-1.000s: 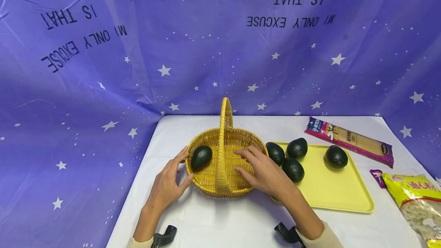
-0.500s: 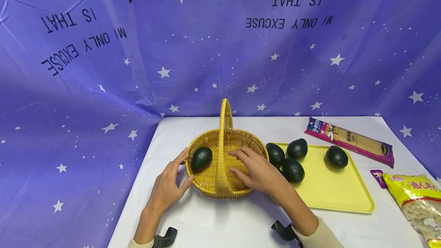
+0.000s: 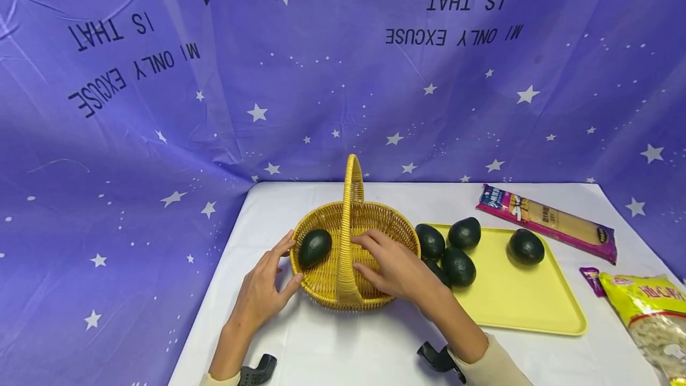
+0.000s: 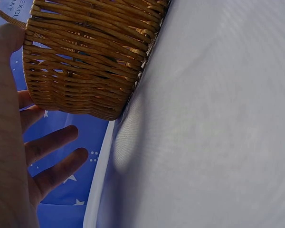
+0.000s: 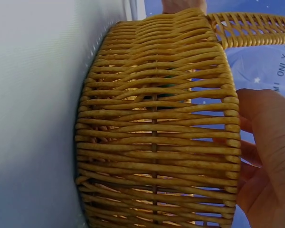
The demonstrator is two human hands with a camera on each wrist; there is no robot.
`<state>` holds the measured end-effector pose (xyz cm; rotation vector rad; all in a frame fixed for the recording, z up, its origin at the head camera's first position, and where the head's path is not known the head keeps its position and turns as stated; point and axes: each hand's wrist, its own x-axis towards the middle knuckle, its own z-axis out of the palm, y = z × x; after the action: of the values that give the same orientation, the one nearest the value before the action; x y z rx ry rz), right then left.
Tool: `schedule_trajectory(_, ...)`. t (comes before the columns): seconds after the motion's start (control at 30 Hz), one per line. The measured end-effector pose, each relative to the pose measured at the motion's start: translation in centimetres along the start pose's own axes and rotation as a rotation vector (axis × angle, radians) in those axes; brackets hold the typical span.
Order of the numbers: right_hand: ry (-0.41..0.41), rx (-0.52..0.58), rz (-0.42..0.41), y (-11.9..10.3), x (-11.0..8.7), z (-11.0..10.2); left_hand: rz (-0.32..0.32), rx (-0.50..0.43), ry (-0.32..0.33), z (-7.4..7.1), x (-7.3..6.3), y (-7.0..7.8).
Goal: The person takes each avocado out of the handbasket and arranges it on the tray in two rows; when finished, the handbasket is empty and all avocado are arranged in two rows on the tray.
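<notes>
Since one second ago, little displacement is recorded. The right hand (image 3: 393, 267) has been drawn slightly toward 9 o'clock over the wicker basket (image 3: 321, 282), so that its fingertips now lie close to the handle (image 3: 351, 207); earlier they were nearer the 3 o'clock rim. Whether anything is held beneath the palm cannot be told from the head view. In the right wrist view the fingers (image 5: 266, 142) are seen extended over the rim, relaxed, with nothing visibly gripped. The left hand (image 3: 262, 290) is unchanged at the basket's 9 o'clock side, fingers spread and thumb laid against the woven wall, steadying rather than clasping. One avocado (image 3: 314, 247) is held in the basket's left half; its position is unaltered. The shift is judged to indicate that the right hand's business inside the basket is at or near its end.

Surface: a white tabletop (image 3: 332, 344) is noted. At 3 o'clock of the basket a yellow tray (image 3: 514, 302) carries four further avocados (image 3: 464, 233). A noodle packet (image 3: 546, 222) lies at 2 o'clock, a yellow bag (image 3: 651, 314) at 4 o'clock. A purple star-printed cloth (image 3: 161, 136) closes the background.
</notes>
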<state>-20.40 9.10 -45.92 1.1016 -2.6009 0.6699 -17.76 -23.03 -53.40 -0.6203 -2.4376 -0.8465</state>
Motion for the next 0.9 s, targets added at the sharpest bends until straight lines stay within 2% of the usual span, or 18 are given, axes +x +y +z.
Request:
schedule_trajectory(0.33, -0.048, -0.046, -0.033, 0.3, 0.7, 0.8, -0.014, -0.007, -0.014, -0.1, 0.0, 0.0)
schedule_trajectory(0.9, -0.135, -0.026, -0.007, 0.1, 2.3, 1.6, -0.005, 0.003, -0.006, -0.2, 0.1, 0.1)
